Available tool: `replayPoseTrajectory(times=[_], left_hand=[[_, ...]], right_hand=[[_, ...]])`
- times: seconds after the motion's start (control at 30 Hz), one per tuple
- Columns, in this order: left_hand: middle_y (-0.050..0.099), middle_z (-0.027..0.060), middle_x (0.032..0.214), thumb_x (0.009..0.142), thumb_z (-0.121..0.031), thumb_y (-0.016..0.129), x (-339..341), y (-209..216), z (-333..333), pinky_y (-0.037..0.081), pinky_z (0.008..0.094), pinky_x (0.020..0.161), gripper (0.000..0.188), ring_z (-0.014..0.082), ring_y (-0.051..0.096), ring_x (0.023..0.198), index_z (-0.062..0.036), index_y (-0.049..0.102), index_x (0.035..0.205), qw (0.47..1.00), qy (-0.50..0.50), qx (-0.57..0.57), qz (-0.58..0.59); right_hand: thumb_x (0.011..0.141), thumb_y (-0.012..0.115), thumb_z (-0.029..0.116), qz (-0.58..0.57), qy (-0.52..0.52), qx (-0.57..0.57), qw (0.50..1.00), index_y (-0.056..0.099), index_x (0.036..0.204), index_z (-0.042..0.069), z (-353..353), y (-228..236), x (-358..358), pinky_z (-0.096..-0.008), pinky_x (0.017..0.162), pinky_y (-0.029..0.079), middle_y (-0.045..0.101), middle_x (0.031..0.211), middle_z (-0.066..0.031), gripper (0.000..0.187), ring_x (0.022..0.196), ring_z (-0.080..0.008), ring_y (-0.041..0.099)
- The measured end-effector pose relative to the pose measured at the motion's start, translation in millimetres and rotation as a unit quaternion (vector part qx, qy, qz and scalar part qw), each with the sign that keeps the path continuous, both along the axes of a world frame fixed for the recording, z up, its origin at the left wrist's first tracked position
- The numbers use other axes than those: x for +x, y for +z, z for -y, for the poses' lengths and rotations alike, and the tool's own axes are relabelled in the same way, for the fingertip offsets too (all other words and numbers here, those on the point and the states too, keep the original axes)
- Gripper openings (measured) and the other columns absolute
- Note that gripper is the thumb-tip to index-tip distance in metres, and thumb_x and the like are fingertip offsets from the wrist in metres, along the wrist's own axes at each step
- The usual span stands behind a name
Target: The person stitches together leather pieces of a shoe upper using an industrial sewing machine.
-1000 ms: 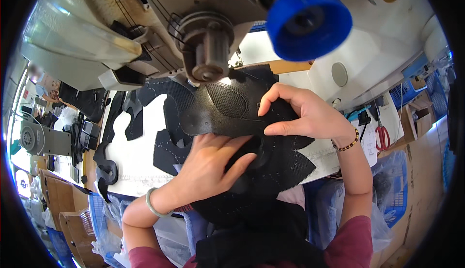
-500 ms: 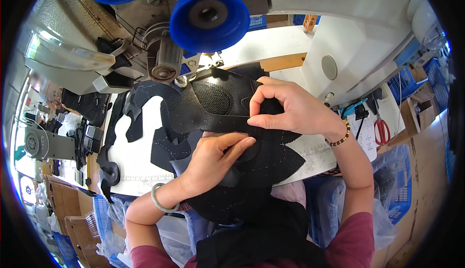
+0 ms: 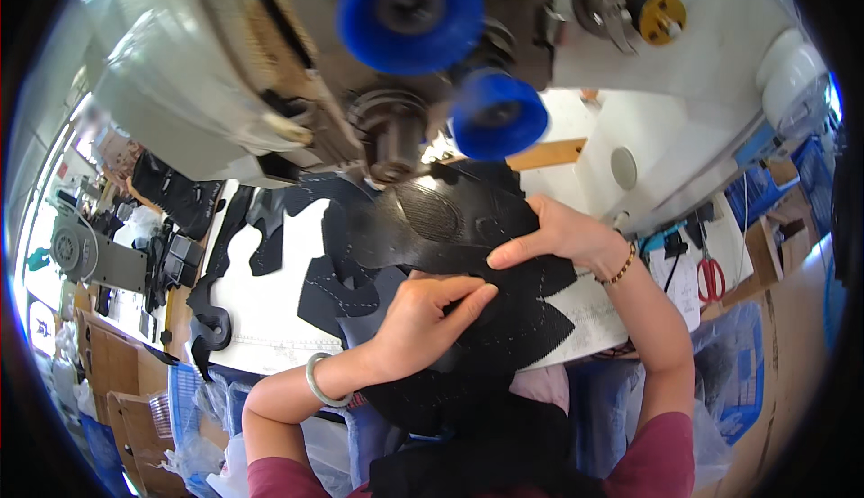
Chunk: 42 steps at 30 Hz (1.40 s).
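A black shoe-upper piece [image 3: 382, 244], smooth and shiny with an oval mesh patch, lies under the sewing machine head [image 3: 396, 143]. My left hand [image 3: 427, 323] is closed at its near edge, thumb and forefinger pressed together on the black material. On the right side of the piece, my right hand [image 3: 567, 242] grips it with the thumb laid on top; its other fingers are mostly hidden. More black fabric [image 3: 513, 327] with pale stitch lines and jagged edges spreads beneath both hands and hangs toward my lap.
Two blue thread-tension dials [image 3: 499, 116] stick out from the machine above the work. Cut black pieces [image 3: 211, 318] lie on the white table [image 3: 270, 323] to the left. Red-handled scissors [image 3: 710, 278] are at the right. Plastic-lined blue baskets [image 3: 742, 363] stand below the table.
My right hand has gone from a curled pinch to a flatter grip with the thumb on top. The left hand stays pinched at the near edge. The whole view has shifted.
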<state>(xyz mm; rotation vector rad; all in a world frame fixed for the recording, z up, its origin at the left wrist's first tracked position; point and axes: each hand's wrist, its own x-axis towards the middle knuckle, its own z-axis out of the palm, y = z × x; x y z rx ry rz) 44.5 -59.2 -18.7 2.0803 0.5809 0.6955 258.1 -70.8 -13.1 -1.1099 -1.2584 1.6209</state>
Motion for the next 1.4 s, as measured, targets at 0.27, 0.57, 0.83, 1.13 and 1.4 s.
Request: replayPoseTrajectory(times=[0.27, 0.57, 0.83, 1.13, 1.4], left_hand=[[0.056, 0.0055, 0.058, 0.076, -0.025, 0.073, -48.3, 7.6, -13.6, 0.039, 0.0315, 0.053, 0.026, 0.0225, 0.054, 0.053, -0.006, 0.057, 0.067, 0.928, 0.183, 0.319, -0.065], [0.045, -0.0067, 0.058, 0.094, -0.019, 0.055, -58.3, 6.2, -25.0, 0.026, 0.0202, 0.047, 0.029, 0.0007, 0.033, 0.054, -0.0007, 0.053, 0.071, 0.967, 0.216, -0.087, 0.1], [0.048, -0.0057, 0.06, 0.092, -0.017, 0.058, -64.1, 5.6, -32.9, 0.026, 0.019, 0.049, 0.029, 0.0001, 0.035, 0.056, -0.0014, 0.056, 0.067, 0.958, 0.192, -0.16, 0.142], [0.051, -0.0051, 0.061, 0.091, -0.018, 0.059, -65.0, 4.8, -50.8, 0.028, 0.0196, 0.051, 0.03, 0.0008, 0.036, 0.057, -0.0013, 0.057, 0.066, 0.961, 0.16, -0.161, 0.159], [0.048, -0.006, 0.059, 0.09, -0.02, 0.06, -66.4, 10.5, -60.0, 0.026, 0.0202, 0.05, 0.032, 0.0008, 0.035, 0.057, -0.0015, 0.058, 0.064, 0.963, 0.167, -0.156, 0.144]], right_hand=[[0.066, 0.077, 0.006, -0.022, -0.063, 0.01, 0.998, 0.066, 0.097, 0.0, 7.2, -1.6, -8.6, -0.0237, 0.074, 0.049, 0.067, 0.088, -0.0054, 0.034, 0.079, -0.0114, 0.062], [0.066, 0.077, 0.006, -0.044, -0.101, 0.008, 0.994, 0.066, 0.091, -0.001, 18.9, 3.1, -20.9, -0.0234, 0.068, 0.05, 0.067, 0.084, -0.0062, 0.029, 0.073, -0.012, 0.063], [0.067, 0.077, 0.003, -0.047, -0.108, -0.007, 0.993, 0.063, 0.101, -0.001, 26.3, 12.6, -30.8, -0.0241, 0.074, 0.05, 0.066, 0.09, -0.0057, 0.037, 0.079, -0.0119, 0.063], [0.063, 0.074, -0.001, -0.055, -0.168, 0.047, 0.983, 0.068, 0.088, -0.004, 26.4, 15.3, -44.9, -0.0246, 0.068, 0.049, 0.068, 0.082, -0.008, 0.025, 0.073, -0.013, 0.063], [0.064, 0.074, 0.0, -0.065, -0.174, 0.051, 0.981, 0.067, 0.081, -0.003, 21.3, 18.8, -48.5, -0.0232, 0.064, 0.049, 0.067, 0.076, -0.0063, 0.018, 0.068, -0.0114, 0.062]])
